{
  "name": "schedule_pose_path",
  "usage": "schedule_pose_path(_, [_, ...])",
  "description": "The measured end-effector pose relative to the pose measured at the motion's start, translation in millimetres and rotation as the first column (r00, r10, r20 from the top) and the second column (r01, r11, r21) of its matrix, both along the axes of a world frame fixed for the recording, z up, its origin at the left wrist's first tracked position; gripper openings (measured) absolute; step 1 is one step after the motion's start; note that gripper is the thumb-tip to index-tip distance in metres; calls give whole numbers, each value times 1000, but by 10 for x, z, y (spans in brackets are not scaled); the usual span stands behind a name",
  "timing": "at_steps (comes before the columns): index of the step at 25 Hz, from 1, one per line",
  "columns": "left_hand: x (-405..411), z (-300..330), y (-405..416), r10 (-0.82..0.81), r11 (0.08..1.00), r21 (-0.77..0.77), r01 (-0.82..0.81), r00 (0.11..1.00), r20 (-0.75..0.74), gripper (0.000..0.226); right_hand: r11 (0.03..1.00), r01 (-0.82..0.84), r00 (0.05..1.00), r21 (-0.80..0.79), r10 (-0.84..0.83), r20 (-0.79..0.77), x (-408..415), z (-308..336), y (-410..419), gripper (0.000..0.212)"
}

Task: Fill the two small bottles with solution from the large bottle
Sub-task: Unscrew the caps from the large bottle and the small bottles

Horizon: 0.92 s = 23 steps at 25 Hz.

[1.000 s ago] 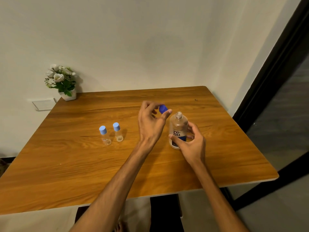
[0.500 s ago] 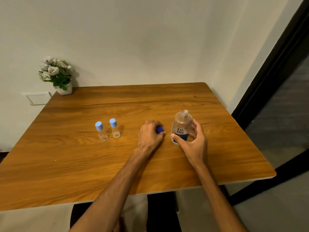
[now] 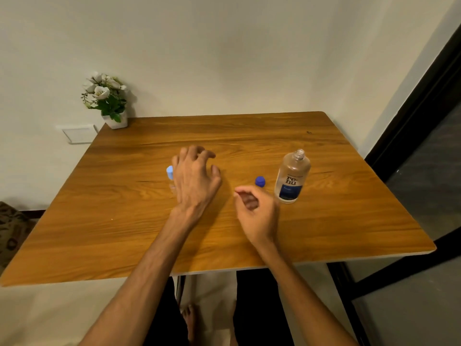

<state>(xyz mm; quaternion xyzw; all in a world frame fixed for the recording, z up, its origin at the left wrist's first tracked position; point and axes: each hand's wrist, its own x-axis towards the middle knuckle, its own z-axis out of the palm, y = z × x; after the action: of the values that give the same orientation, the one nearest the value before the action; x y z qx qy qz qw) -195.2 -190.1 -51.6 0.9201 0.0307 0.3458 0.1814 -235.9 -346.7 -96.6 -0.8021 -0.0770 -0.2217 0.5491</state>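
Spread and empty, the left hand (image 3: 194,179) is held over the small bottles; one light-blue cap (image 3: 170,172) is seen at its nine o'clock edge, upright, the second bottle hidden beneath. Loosely curled, with nothing gripped, the right hand (image 3: 257,213) is kept farther off. At two o'clock from it the dark blue cap (image 3: 260,181) lies beside the uncapped large bottle (image 3: 292,178), upright on the wooden surface (image 3: 336,221). A potted plant (image 3: 107,101) is set at the far corner against a pale wall.
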Motion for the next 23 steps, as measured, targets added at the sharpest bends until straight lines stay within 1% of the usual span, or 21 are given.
schedule_pose_path(1, [-4,81,103,36,998,55,-33,998,-53,35,998,-51,996,-22,49,-71,97,31,153,21])
schedule_pose_path(3, [-6,201,281,75,989,142,-47,977,-202,43,989,-132,969,-72,113,-220,314,86,452,41])
schedule_pose_path(4, [-1,234,337,83,983,180,-35,960,-269,44,983,-153,958,-106,121,-260,424,82,584,50])
schedule_pose_path(5, [5,254,379,88,977,211,-20,944,-317,43,974,-175,953,-144,131,-275,503,76,698,54])
schedule_pose_path(6, [9,259,401,89,973,232,-5,932,-351,40,962,-203,950,-182,149,-274,561,58,798,53])
schedule_pose_path(8, [10,263,411,65,973,231,27,922,-381,35,939,-251,947,-236,188,-260,617,6,908,45])
schedule_pose_path(10, [3,250,395,-10,980,182,77,939,-343,35,949,-244,953,-201,195,-234,607,-25,872,36])
schedule_pose_path(13, [-25,159,346,-161,976,108,188,961,-226,40,983,-149,977,-111,129,-171,525,-26,675,45])
schedule_pose_path(15, [-48,64,232,-229,962,114,247,961,-156,32,985,-113,984,-128,93,-151,431,-12,506,44])
schedule_pose_path(16, [-58,23,152,-237,961,116,252,963,-127,26,986,-96,988,-137,77,-133,377,-17,413,43])
schedule_pose_path(17, [-76,0,71,-229,965,107,240,967,-113,25,986,-79,992,-144,63,-109,312,-35,321,40])
schedule_pose_path(19, [-98,-17,-94,-194,979,43,199,976,-97,32,987,-57,998,-147,52,-37,177,-64,166,28])
schedule_pose_path(20, [-108,-27,-177,-195,981,-23,194,978,-75,32,987,-58,998,-149,58,-7,118,-75,109,22])
schedule_pose_path(21, [-119,-40,-259,-241,965,-127,231,968,-64,30,987,-55,998,-152,56,4,73,-80,62,17])
schedule_pose_path(22, [-145,-59,-339,-337,912,-270,308,939,-69,26,988,-42,999,-150,43,6,46,-87,17,15])
schedule_pose_path(23, [-195,-81,-421,-456,812,-437,386,888,-64,24,990,-11,1000,-140,11,-1,36,-94,-22,14])
